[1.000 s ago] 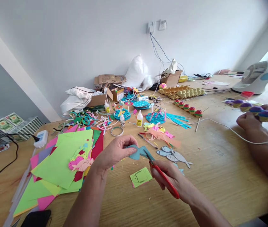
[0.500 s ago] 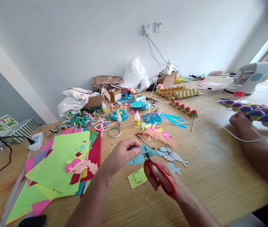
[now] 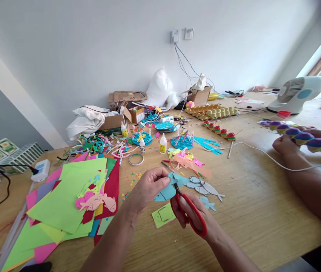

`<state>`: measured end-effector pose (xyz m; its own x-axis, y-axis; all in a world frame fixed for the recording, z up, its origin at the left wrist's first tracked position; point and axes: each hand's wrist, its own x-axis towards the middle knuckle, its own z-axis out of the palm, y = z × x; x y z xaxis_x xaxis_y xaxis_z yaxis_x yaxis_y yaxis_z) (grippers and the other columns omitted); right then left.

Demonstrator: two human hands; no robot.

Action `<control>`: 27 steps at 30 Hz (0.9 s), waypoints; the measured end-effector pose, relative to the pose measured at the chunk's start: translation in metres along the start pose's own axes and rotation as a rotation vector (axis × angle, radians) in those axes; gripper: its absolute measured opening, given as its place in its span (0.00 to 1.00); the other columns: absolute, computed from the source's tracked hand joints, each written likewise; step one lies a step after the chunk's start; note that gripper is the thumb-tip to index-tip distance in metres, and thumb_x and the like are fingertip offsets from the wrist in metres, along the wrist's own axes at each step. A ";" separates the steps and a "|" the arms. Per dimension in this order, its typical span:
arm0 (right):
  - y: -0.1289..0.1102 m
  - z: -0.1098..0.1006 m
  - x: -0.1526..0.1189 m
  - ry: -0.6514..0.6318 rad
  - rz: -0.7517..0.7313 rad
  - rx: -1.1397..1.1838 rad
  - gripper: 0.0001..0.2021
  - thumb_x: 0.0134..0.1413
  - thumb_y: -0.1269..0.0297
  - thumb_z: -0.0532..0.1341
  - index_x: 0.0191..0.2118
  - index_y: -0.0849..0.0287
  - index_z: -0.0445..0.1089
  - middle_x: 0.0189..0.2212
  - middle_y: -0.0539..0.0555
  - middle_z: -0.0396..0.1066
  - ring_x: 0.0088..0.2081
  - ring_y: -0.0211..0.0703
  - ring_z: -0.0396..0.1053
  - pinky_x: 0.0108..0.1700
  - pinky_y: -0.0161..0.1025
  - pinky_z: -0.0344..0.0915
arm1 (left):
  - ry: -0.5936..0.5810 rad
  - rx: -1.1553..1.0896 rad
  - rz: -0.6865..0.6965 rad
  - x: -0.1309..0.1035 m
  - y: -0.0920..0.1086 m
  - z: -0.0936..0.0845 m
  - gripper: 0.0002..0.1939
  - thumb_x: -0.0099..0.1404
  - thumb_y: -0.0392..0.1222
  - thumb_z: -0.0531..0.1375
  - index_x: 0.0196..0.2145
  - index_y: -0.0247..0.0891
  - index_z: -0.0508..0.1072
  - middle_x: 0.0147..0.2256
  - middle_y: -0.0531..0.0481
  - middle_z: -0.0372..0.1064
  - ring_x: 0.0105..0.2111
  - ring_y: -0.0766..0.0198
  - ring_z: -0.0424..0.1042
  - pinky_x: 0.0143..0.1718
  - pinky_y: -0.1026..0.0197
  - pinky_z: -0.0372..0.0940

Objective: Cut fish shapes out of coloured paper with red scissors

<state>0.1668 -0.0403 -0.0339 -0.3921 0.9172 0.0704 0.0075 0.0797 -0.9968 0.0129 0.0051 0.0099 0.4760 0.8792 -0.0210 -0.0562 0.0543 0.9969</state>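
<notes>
My left hand (image 3: 153,185) pinches a piece of blue paper (image 3: 163,193) with a fish outline drawn on it. In my right hand (image 3: 195,215) are red-handled scissors (image 3: 201,226), their dark blades at the paper's right part beside my left fingertips. Just right of the blades lie several grey-blue paper fish (image 3: 209,189) with drawn lines, and a smaller blue paper fish (image 3: 208,203) sits below them. On the table under my hands is a small stack of green paper (image 3: 163,215) with a fish drawn on top.
Coloured paper sheets (image 3: 64,196) with pink paper fish (image 3: 95,202) cover the left side. Glue bottles (image 3: 163,144) and blue crafts (image 3: 182,140) stand ahead. At right, another person's hand (image 3: 286,145) holds a painted egg-carton strip (image 3: 304,136); a white cable (image 3: 264,153) crosses there.
The blue paper in my left hand has tilted, so more of its drawn fish head shows. The scissors have shifted slightly left. The whole view has moved a little.
</notes>
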 end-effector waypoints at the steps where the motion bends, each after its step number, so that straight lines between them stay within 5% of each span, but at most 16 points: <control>1: 0.001 0.001 0.000 0.009 0.008 -0.002 0.25 0.56 0.41 0.48 0.20 0.57 0.57 0.11 0.46 0.57 0.16 0.34 0.51 0.21 0.33 0.50 | -0.002 0.000 0.000 0.000 0.000 0.001 0.11 0.57 0.47 0.58 0.26 0.37 0.65 0.23 0.56 0.58 0.22 0.71 0.54 0.24 0.66 0.50; 27: -0.001 0.001 -0.002 0.079 0.079 -0.034 0.27 0.51 0.36 0.50 0.18 0.55 0.55 0.10 0.45 0.54 0.14 0.34 0.52 0.17 0.33 0.47 | -0.008 -0.015 0.004 0.001 -0.004 0.004 0.09 0.58 0.44 0.57 0.26 0.36 0.64 0.21 0.57 0.55 0.20 0.73 0.51 0.20 0.68 0.49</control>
<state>0.1664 -0.0431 -0.0326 -0.3150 0.9491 -0.0039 0.0670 0.0181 -0.9976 0.0169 0.0040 0.0060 0.4830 0.8755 -0.0162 -0.0713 0.0578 0.9958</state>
